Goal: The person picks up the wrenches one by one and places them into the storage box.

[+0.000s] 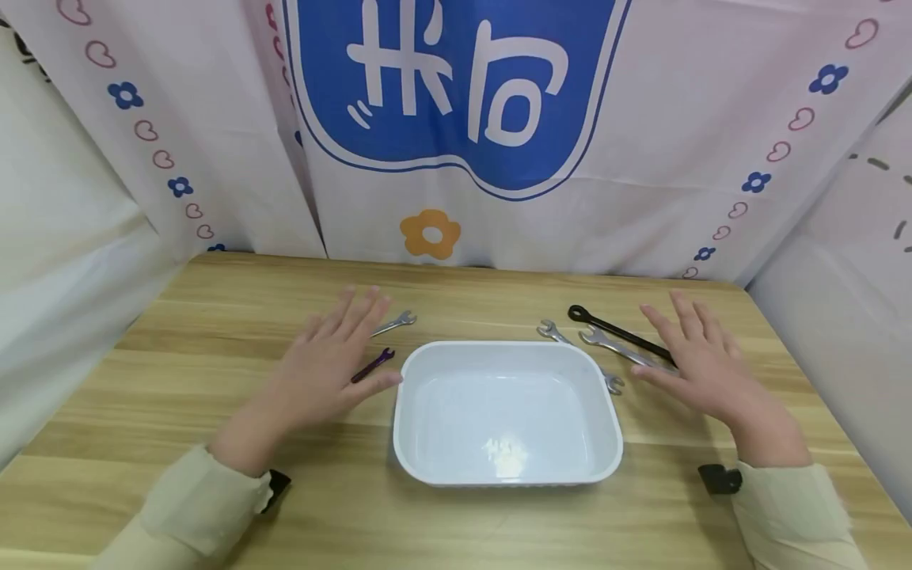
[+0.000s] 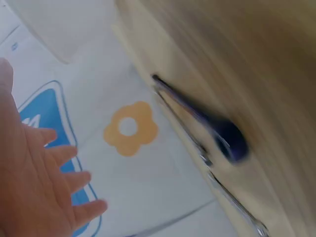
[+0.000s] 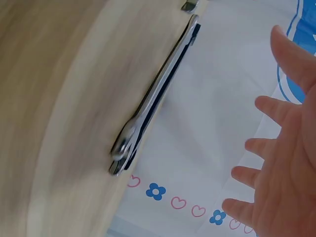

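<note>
While both hands are spread and holding nothing, wrenches flank a white tray

Head view. Left hand (image 1: 321, 360) and right hand (image 1: 701, 368) well apart, fingers straight and splayed. The white tray (image 1: 499, 423) sits between them on the wood-grain table (image 1: 499, 530); left thumb tip meets its rim in the picture, contact cannot be told. By the left hand: purple combination wrench (image 1: 374, 365) and silver open-end wrench (image 1: 395, 323), each partly hidden. By the right hand: black ring-end wrench (image 1: 627, 332), with a larger silver wrench (image 1: 623, 348) just beside it. A double open-end wrench (image 1: 553, 331), apparently one piece, passes behind the tray's far right corner.

Handling (judged): wrenches rigid, dense for their size, smooth, hard to damage; pinch mid-shank. Black one probably heaviest. Tray probably light, stiff plastic, glossy and slightly slippery; hold by the rim at both short sides.

Writing: white characters (image 1: 408, 59) on the blue emblem (image 1: 456, 134) of the hanging cloth (image 1: 370, 214); top cut off, not read with confidence.

Left wrist view. Blurred. Fingers apart, nothing in them. Purple wrench shows a ring end, good second hold; silver ones lie beyond it. No maker's mark legible.

Right wrist view. Fingers fanned, clear of the metal. Silver and black wrenches lie closely side by side, so a pinch might catch both. No stamping legible.
</note>
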A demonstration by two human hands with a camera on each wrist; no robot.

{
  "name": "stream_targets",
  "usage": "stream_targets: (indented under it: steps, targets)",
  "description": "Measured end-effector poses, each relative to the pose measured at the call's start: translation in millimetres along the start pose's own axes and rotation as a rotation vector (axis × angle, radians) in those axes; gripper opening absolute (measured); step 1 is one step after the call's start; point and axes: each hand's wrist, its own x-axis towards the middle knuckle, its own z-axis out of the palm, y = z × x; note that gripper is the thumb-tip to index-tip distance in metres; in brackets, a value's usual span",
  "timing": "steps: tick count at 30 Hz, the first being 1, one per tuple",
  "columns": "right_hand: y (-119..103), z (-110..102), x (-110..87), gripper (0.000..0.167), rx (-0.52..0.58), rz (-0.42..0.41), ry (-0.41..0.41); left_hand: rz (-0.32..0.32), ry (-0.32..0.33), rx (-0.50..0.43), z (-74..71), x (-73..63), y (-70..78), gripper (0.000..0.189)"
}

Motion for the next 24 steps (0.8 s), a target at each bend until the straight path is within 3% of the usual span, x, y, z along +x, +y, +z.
stream_targets:
  steps: [9,17,24]
  targets:
    - [-2.3,-2.7,13.0,0.079,0.032,-0.026,-0.012,0.083,-0.005,-0.175,-7.7,3.0,17.9,0.086]
    - [5.5,-1.5,24.0,0.067,0.126,-0.034,-0.055,0.077,-0.103,-0.251,-9.0,0.3,25.4,0.098]
    - [12.8,0.6,30.1,0.059,0.133,-0.044,-0.067,0.126,-0.086,-0.293,-1.7,3.4,26.3,0.086]
